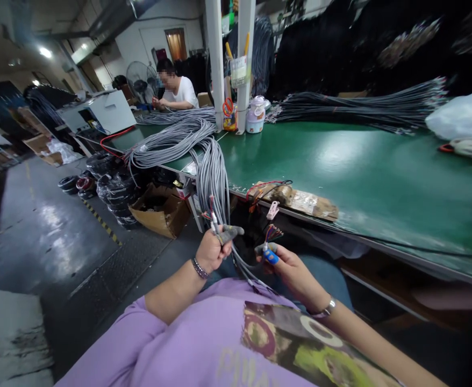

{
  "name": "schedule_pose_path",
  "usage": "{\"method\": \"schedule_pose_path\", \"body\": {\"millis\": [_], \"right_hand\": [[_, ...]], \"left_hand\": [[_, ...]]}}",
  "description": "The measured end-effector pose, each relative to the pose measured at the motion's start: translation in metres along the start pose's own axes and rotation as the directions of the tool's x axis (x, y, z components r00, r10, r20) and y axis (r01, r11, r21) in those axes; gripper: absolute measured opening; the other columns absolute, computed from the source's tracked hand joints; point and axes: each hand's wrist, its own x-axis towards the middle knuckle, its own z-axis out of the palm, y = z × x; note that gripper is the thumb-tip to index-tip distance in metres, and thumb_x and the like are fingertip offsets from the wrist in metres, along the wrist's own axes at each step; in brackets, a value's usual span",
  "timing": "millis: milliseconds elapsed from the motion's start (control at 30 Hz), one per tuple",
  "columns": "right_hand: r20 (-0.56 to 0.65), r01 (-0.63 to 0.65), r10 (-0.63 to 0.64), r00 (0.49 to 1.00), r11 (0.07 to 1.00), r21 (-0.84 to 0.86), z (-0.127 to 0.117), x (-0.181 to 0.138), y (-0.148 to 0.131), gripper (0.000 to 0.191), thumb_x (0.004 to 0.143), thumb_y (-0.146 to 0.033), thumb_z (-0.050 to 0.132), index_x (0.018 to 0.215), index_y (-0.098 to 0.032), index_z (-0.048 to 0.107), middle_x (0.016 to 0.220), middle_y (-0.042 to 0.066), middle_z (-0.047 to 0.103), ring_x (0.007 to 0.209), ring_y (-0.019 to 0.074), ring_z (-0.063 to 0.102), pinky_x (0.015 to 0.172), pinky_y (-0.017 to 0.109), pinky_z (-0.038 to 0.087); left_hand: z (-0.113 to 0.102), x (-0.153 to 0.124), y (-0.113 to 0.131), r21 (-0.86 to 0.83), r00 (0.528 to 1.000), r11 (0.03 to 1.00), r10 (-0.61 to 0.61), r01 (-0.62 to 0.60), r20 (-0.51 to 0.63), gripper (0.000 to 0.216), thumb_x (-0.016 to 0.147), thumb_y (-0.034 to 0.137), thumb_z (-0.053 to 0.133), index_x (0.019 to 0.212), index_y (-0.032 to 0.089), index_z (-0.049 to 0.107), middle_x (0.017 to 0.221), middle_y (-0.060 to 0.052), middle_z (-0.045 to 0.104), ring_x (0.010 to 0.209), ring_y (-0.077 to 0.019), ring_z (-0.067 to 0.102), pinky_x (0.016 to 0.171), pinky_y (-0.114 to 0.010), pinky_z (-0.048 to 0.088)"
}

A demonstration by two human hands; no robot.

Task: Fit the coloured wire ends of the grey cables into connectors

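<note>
My left hand (215,247) is closed around grey cable ends, with thin coloured wires and white tips sticking up above the fist. Grey tape or a finger cover wraps its thumb. A bundle of grey cables (214,177) hangs over the table edge just beyond that hand and runs down toward my lap. To the right, my right hand (278,258) pinches one grey cable near its stripped end, its fingers wrapped in grey and blue. Fanned coloured wires (274,232) rise from that pinch. The two hands are apart, in front of the table edge.
A green table (300,156) spans the right side, bearing a taped wooden board (308,203), a pink clip (273,210) and a long cable bundle (352,107). A cardboard box (163,215) stands on the floor. Behind sits a co-worker (179,91) in a white shirt.
</note>
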Motion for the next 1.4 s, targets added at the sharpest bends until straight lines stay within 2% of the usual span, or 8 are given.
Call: {"method": "schedule_pose_path", "body": {"millis": [200,400,533,667,1033,1167,1300,1400], "right_hand": [[0.030,-0.078,0.079,0.996,0.997,-0.018,0.010,0.010,0.004,0.040,0.068,-0.056,0.073,0.075,-0.017,0.062,0.066,0.001,0.061,0.053,0.0102,0.043,0.049,0.025,0.037],[-0.007,-0.121,0.121,0.993,0.986,-0.118,-0.005,0.018,0.012,0.044,0.064,-0.060,0.073,0.067,-0.019,0.057,0.057,-0.002,0.053,0.051,0.0113,0.042,0.048,0.026,0.037],[-0.148,-0.040,0.012,0.989,0.981,-0.187,-0.024,0.021,0.012,0.037,0.074,-0.057,0.066,0.082,-0.021,0.064,0.071,0.003,0.061,0.059,0.0146,0.049,0.056,0.028,0.043],[-0.095,0.010,-0.027,0.995,0.984,-0.176,-0.024,0.026,0.001,0.032,0.077,-0.050,0.066,0.092,-0.022,0.065,0.081,0.004,0.065,0.067,0.0167,0.054,0.061,0.029,0.045],[-0.142,-0.099,0.086,0.986,0.991,-0.090,-0.007,0.037,0.006,0.031,0.064,-0.046,0.075,0.062,-0.019,0.061,0.061,0.000,0.059,0.056,0.0134,0.049,0.055,0.027,0.041],[-0.242,-0.210,0.237,0.941,0.969,0.133,-0.010,0.043,0.016,0.036,0.063,-0.049,0.076,0.064,-0.019,0.056,0.054,-0.003,0.054,0.049,0.0109,0.044,0.048,0.024,0.037],[-0.391,-0.145,0.311,0.866,0.905,0.399,-0.023,0.045,0.017,0.044,0.054,-0.050,0.082,0.066,-0.020,0.053,0.055,-0.006,0.047,0.045,0.0069,0.037,0.045,0.022,0.036],[-0.245,-0.197,0.290,0.925,0.919,0.343,-0.026,0.042,0.009,0.048,0.059,-0.062,0.075,0.076,-0.018,0.063,0.072,0.001,0.060,0.054,0.0099,0.047,0.051,0.025,0.043]], "left_hand": [[0.020,0.003,-0.014,0.134,0.994,0.990,0.033,-0.046,0.102,0.051,0.058,0.053,0.079,0.087,0.012,0.070,0.067,-0.003,0.063,0.057,-0.0098,0.054,0.053,-0.021,0.041],[0.024,0.015,-0.031,0.214,0.998,0.976,0.024,-0.037,0.063,0.045,0.063,0.056,0.074,0.070,0.012,0.064,0.063,-0.002,0.060,0.060,-0.0113,0.053,0.059,-0.023,0.043],[0.023,0.019,-0.029,0.280,0.994,0.958,0.031,-0.061,0.109,0.042,0.075,0.054,0.065,0.072,0.013,0.064,0.065,-0.005,0.064,0.064,-0.0129,0.056,0.064,-0.024,0.045],[0.025,0.018,-0.028,0.324,0.987,0.945,-0.015,-0.039,0.162,0.039,0.075,0.051,0.066,0.066,0.013,0.060,0.059,-0.004,0.061,0.053,-0.0103,0.052,0.055,-0.022,0.041],[0.015,0.023,-0.044,0.399,0.918,0.900,-0.297,0.176,0.264,0.032,0.066,0.041,0.073,0.065,0.014,0.056,0.050,0.000,0.055,0.044,-0.0082,0.046,0.047,-0.021,0.036],[0.016,0.023,-0.044,0.372,0.927,0.918,-0.252,0.138,0.278,0.038,0.070,0.045,0.069,0.055,0.014,0.053,0.046,0.001,0.051,0.044,-0.0065,0.043,0.048,-0.020,0.034],[0.018,0.023,-0.041,0.238,0.950,0.957,-0.218,0.164,0.223,0.041,0.066,0.050,0.072,0.061,0.013,0.054,0.048,0.000,0.054,0.043,-0.0082,0.048,0.050,-0.022,0.040],[0.018,0.026,-0.040,0.176,0.952,0.956,-0.264,0.236,0.157,0.043,0.064,0.051,0.074,0.069,0.013,0.055,0.050,0.000,0.057,0.039,-0.0096,0.049,0.043,-0.022,0.040]]}}
